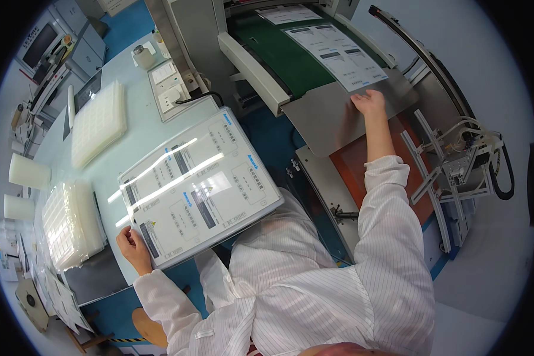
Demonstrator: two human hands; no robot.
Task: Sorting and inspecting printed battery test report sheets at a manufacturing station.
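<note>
My left hand (pixel 134 250) rests at the near left corner of a stack of clear printed sheets (pixel 231 204). Its fingers are loosely bent, with the thumb side against the stack's edge. Over the metal outfeed plate (pixel 323 118), my right hand (pixel 369 105) is stretched out with slightly curved fingers. The fingertips meet the near edge of a printed sheet (pixel 338 53), or come very close to it; I cannot tell which. That sheet lies partly on the green conveyor belt (pixel 261 47) and partly on the plate.
Another printed sheet (pixel 288 13) lies farther up the belt. Piles of translucent trays (pixel 101 121) and a plastic-wrapped pile (pixel 71 225) stand on the left of the table (pixel 139 118). A jar (pixel 142 56) sits near a switch box (pixel 171 89). A tubed metal frame (pixel 457 163) stands right.
</note>
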